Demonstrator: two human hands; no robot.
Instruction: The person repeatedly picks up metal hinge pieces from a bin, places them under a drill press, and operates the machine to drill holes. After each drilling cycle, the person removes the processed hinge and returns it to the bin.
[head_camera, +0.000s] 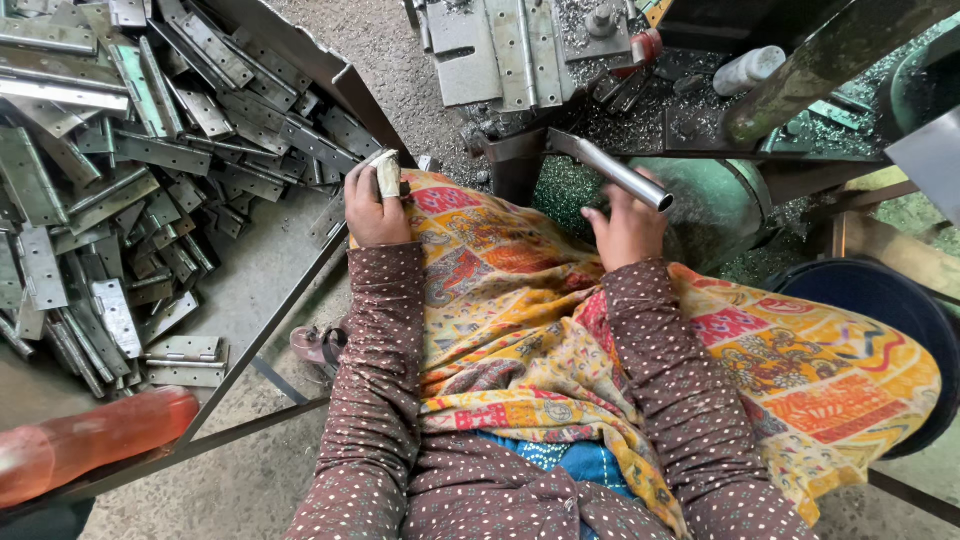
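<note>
Right hand (625, 228) closed around steel handle (612, 168) at centre, left hand (374, 208) resting loosely on patterned cloth (520, 330), hinge heap (130, 170) piled upper left, orange bottle (95, 440) lower left.

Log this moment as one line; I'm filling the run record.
left hand: rests on lap cloth, bandaged finger | right hand: grips metal lever | hinge pile: left | machine: ahead

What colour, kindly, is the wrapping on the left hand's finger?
Off-white cloth wrapping on the left hand, head view.
</note>
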